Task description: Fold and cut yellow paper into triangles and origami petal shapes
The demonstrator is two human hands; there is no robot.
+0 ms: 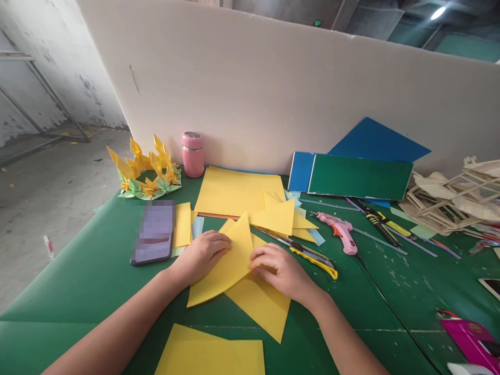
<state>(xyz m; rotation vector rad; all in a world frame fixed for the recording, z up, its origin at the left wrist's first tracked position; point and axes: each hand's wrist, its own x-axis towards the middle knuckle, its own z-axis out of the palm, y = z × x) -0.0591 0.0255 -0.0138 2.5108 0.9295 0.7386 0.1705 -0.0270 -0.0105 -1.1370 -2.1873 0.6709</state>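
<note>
A folded piece of yellow paper (228, 263) lies at a slant in front of me, one point aimed away from me. My left hand (205, 255) is closed on its left edge, fingers bent and pressed to the paper. At the opposite edge, my right hand (281, 268) pinches the paper between thumb and fingers. Beneath it, another yellow sheet (263, 307) sticks out toward me. Just beyond my right hand is a yellow-handled utility knife (312, 258). More yellow paper (211, 359) lies nearest to me.
A phone (154, 232) lies left, below a paper crown (146, 174) and a pink flask (192, 155). Large yellow sheets (238, 190) lie behind my hands. Rightward are a pink glue gun (339, 232) with its cable, pliers (377, 221), a green board (361, 177) and a wooden stick model (453, 195).
</note>
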